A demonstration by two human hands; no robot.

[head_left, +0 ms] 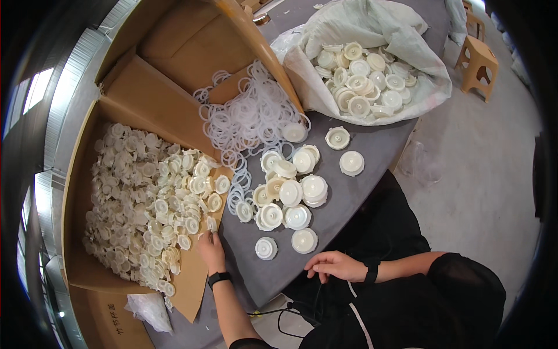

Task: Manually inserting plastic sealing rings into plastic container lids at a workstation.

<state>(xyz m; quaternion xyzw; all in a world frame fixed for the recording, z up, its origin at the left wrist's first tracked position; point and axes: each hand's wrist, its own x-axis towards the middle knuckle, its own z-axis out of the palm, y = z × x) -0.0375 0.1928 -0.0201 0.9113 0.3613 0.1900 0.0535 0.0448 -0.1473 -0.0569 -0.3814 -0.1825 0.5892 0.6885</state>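
My left hand [210,248] reaches to the edge of a cardboard box [81,174] filled with several small cream plastic caps [145,198], its fingertips on a cap at the box's lip. My right hand [336,266] rests at the near edge of the grey table [360,192], fingers loosely curled, holding nothing. Just beyond it lie several larger cream lids [290,192] in a loose cluster. A pile of clear thin rings [250,116] spreads behind the lids.
A white sack [372,52] full of the larger lids lies open at the table's far end. A second cardboard box [186,35] stands behind the rings. A wooden stool [478,64] sits on the floor at right.
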